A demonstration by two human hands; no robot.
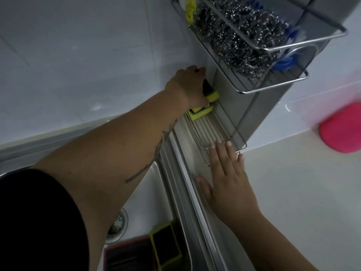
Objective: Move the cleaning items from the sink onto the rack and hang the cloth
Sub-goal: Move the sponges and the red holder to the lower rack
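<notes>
No readable text, label, brand or number on anything in view

Wire rack [220, 132] with yellow sponges [201, 111]; steel wool [240, 42] on upper tier.

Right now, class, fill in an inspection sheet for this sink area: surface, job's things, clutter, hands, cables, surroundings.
Surface: steel sink beside pale counter.
Job's things: yellow-green sponge in left hand, going onto wire rack lower shelf above another sponge; two sponges in the sink; steel wool on the upper shelf.
Clutter: pink object on counter.
Hands: right hand flat, empty, at the rack's edge.
Cables: nothing seen.
Surroundings: white tiled wall.
</notes>
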